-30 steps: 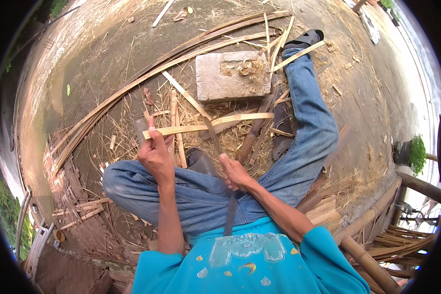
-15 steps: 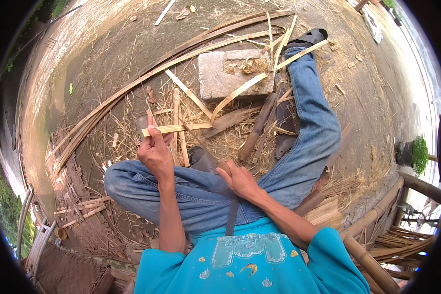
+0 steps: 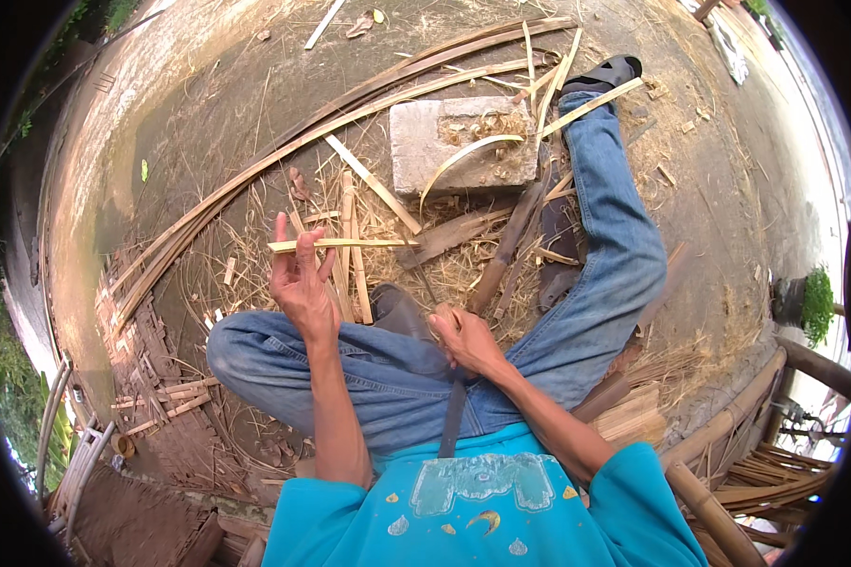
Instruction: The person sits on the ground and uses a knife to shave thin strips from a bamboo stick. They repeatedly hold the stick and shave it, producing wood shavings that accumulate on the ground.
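Note:
A narrow, pale bamboo strip (image 3: 373, 243) lies across the fingers of my left hand (image 3: 304, 293), which grips it above my bent left knee. Its right end reaches toward the knife blade. My right hand (image 3: 468, 340), in front of my lap, is closed around a long-handled knife (image 3: 452, 420). The knife's dark handle runs back to my waist, and its thin blade points away from me, partly hard to make out against the shavings. A curved bamboo strip (image 3: 468, 156) arches over the front of a pale stone block (image 3: 411, 142).
Long bamboo strips (image 3: 284, 151) sweep across the ground at the far left. Shorter slats (image 3: 355, 250) and shavings (image 3: 454, 269) lie between my legs. My right leg (image 3: 600, 208) stretches out beside the block. Bamboo poles (image 3: 728, 402) are at the right; a potted plant (image 3: 813, 307) stands beyond them.
The strip in my left hand has turned to show a narrower side, and my left fingers have spread. My right hand has shifted slightly right with the knife, its blade now pointing more straight ahead.

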Tool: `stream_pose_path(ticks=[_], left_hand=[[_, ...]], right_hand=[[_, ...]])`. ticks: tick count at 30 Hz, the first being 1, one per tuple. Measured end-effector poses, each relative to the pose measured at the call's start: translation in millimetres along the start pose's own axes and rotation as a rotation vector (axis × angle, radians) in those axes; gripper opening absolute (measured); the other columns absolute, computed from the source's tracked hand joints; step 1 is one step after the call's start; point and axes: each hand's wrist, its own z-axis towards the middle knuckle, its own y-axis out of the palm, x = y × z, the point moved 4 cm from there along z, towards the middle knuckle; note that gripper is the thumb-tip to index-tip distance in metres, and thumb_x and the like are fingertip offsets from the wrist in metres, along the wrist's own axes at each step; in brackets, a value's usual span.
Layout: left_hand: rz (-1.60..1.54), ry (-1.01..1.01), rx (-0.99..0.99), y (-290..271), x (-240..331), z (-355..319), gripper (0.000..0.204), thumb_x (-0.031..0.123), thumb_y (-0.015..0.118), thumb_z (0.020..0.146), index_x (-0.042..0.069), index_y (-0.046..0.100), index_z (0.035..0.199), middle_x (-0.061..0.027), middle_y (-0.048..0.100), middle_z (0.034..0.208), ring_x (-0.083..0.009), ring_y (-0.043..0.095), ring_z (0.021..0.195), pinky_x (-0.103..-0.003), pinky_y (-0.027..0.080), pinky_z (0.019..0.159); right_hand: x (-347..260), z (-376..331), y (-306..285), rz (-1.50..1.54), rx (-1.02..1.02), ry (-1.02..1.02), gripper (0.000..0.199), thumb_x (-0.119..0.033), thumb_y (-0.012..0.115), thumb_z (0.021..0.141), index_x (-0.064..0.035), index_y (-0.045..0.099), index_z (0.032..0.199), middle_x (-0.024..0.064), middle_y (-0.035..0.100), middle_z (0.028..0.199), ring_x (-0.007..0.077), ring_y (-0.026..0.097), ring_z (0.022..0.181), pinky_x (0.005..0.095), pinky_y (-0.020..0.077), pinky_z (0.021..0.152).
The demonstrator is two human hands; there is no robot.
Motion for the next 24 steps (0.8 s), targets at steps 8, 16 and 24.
stream_pose_path(ticks=[8,16,24], left_hand=[[-0.029,0.024,0.031,2.1,-4.2,-1.8,0.049,0.022,0.069,0.100,0.010,0.055,0.145,-0.0023,0.068,0.105,-0.0089,0.067,0.101,-0.031,0.067,0.082],[-0.058,-0.010,0.046,4.0,-2.8,-1.5,0.048,0.022,0.071,0.099,0.008,0.057,0.142,-0.0019,0.068,0.104,-0.0092,0.067,0.099,-0.031,0.066,0.083],[-0.060,-0.015,0.073,1.0,-5.3,5.7,0.045,0.023,0.071,0.099,0.009,0.060,0.140,-0.0009,0.068,0.102,-0.0085,0.067,0.098,-0.031,0.065,0.083]], right_hand=[[-32.0,-4.8,16.1,-0.207,0.101,-0.261,0.042,-0.039,0.062,0.103,0.0025,0.059,0.097,0.0242,0.059,0.071,0.0388,0.056,0.063,0.0486,0.0468,0.063],[-11.1,6.5,1.8,-0.287,0.168,-0.267,0.046,-0.042,0.061,0.103,0.0024,0.057,0.092,0.0289,0.062,0.071,0.0471,0.064,0.069,0.0537,0.0468,0.065],[-0.2,9.0,-9.1,-0.410,0.144,-0.190,0.048,-0.042,0.059,0.103,0.0056,0.063,0.094,0.0317,0.065,0.076,0.0501,0.067,0.078,0.0550,0.0496,0.068]])
